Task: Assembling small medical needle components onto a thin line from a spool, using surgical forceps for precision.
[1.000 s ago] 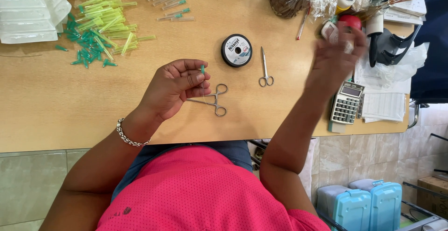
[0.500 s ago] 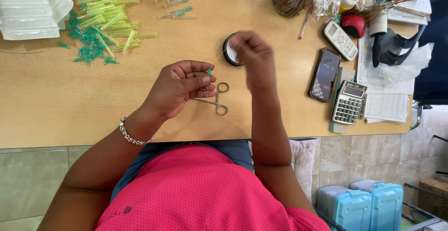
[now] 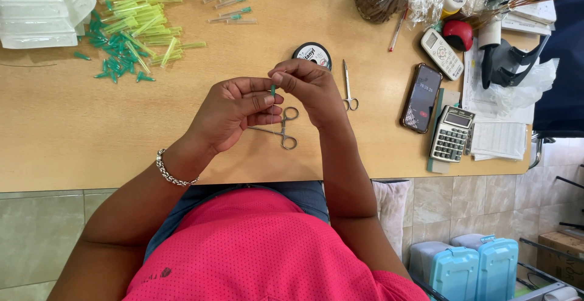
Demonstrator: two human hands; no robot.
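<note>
Above the middle of the pale wooden table [image 3: 73, 131], the left hand [image 3: 234, 109] and the right hand [image 3: 310, 88] meet, fingertips of both pinching one small green plastic needle cap [image 3: 273, 89] (upright), with steel forceps [image 3: 277, 129] lying just beneath them.

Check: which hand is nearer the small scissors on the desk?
Right. The right hand sits just beside the small scissors, knuckles close to the blades. The left hand is farther off, beyond the right hand, over the forceps.
</note>
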